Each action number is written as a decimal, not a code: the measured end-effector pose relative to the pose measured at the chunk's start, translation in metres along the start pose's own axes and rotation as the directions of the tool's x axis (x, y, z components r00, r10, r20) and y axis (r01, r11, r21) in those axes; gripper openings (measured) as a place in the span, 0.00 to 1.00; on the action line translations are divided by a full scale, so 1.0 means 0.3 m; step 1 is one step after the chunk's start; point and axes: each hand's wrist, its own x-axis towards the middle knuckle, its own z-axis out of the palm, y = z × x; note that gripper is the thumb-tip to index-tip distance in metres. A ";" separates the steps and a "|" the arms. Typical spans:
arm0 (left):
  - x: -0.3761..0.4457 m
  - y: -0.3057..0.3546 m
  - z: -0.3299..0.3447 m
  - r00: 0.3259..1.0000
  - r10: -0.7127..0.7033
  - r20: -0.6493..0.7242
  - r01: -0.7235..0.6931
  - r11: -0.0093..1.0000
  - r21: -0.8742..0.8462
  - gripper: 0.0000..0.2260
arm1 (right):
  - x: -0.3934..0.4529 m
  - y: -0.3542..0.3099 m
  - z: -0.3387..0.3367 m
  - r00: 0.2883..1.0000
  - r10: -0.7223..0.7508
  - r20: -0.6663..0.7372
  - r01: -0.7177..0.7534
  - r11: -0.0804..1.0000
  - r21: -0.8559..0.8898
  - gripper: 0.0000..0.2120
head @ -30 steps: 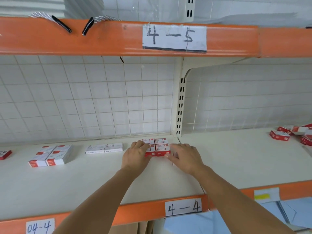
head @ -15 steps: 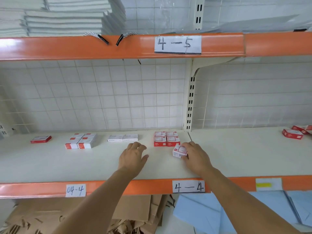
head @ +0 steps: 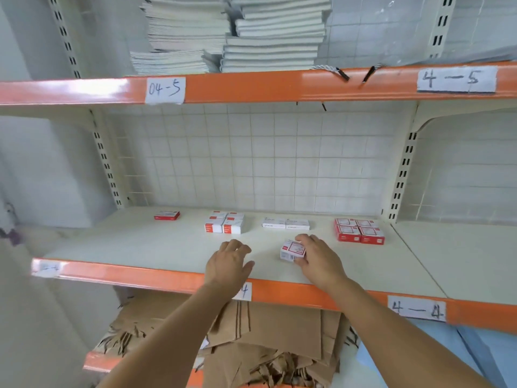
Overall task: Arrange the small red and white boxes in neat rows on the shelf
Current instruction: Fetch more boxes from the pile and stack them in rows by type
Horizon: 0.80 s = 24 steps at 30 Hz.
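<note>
A small red and white box (head: 292, 250) is held in the right hand (head: 317, 257), with the fingers curled over its far side and the thumb below its near edge; it is tilted, its printed face turned up and toward the left. Whether its underside touches the shelf (head: 156, 249) cannot be told. The left hand (head: 228, 263) is held low over the shelf's near edge with the fingers loosely spread, and nothing is gripped by it.

Along the far part of the shelf, 4 groups are seen. At the far right stands a red block of 4 boxes (head: 359, 230), set 2 by 2. To its left lies a pair of white boxes (head: 286, 223), set end to end. Further left is a white and red block (head: 224, 222), also 2 by 2, and at the far left a single red box (head: 167, 215) lies alone.

The held box lies just near of the white pair and between the 2 blocks, with its long axis roughly left to right. The white and red block is to the far left of it, the red block to the far right. The right hand is nearer to both the box and the red block, so placement by that hand seems likely. The left hand is nearer to the single red box.
</note>
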 end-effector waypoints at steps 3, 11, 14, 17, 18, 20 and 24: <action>-0.024 -0.092 -0.031 1.000 0.026 0.005 -0.026 1.000 -0.013 0.16 | -0.001 -0.095 0.045 1.000 0.019 -0.012 -0.019 1.000 0.008 0.21; -0.004 -0.015 -0.064 0.976 -0.102 0.191 0.201 0.757 -0.622 0.15 | -0.029 -0.228 0.061 0.978 0.112 -0.175 -0.095 0.990 0.103 0.20; 0.005 0.071 -0.073 0.893 -0.121 0.433 0.449 0.251 -0.857 0.17 | -0.049 -0.238 0.044 0.968 0.107 -0.229 -0.085 0.991 0.105 0.18; 0.018 0.139 -0.076 0.853 -0.096 0.513 0.516 0.017 -0.856 0.11 | -0.078 -0.205 0.012 0.972 0.082 -0.218 -0.060 0.993 0.106 0.16; 0.025 0.157 -0.074 0.844 -0.092 0.529 0.529 -0.026 -0.848 0.10 | -0.090 -0.184 -0.003 0.976 0.070 -0.204 -0.047 0.992 0.115 0.16; 0.036 0.196 -0.068 0.827 -0.063 0.559 0.557 -0.051 -0.829 0.08 | -0.113 -0.132 -0.032 0.980 0.028 -0.195 -0.011 0.996 0.086 0.15; 0.058 0.308 -0.046 0.829 -0.028 0.559 0.554 0.189 -0.811 0.12 | -0.131 -0.013 -0.091 0.994 -0.032 -0.108 0.035 0.999 0.021 0.25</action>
